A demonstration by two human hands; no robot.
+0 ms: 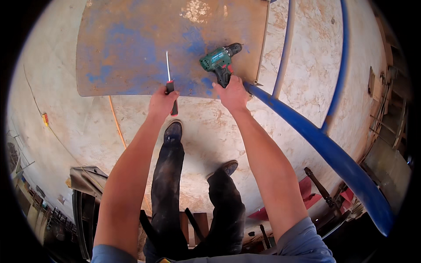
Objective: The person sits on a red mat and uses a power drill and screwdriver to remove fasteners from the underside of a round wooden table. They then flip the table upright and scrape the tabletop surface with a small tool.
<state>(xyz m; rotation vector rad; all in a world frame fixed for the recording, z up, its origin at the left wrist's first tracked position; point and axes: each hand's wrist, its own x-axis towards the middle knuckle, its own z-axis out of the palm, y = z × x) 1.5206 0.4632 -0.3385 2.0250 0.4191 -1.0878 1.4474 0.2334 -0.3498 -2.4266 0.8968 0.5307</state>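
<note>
My left hand [162, 102] is closed around the black and red handle of a screwdriver [170, 87]. Its thin metal shaft points away from me, over the near edge of a worn brown panel with blue paint patches [144, 52]. To the right, my right hand [234, 94] is wrapped round the lower grip of a green and black cordless drill [219, 60]. The drill's black chuck points to the far right, above the panel. Fingers under the drill's base are partly hidden.
A long blue tube [315, 136] runs from the panel's near right corner to the lower right, joined by thinner blue bars [340, 65]. An orange cord [116, 120] and a thin cable with a yellow-red connector [45, 119] cross the left floor. Dark furniture pieces [322, 188] lie lower right.
</note>
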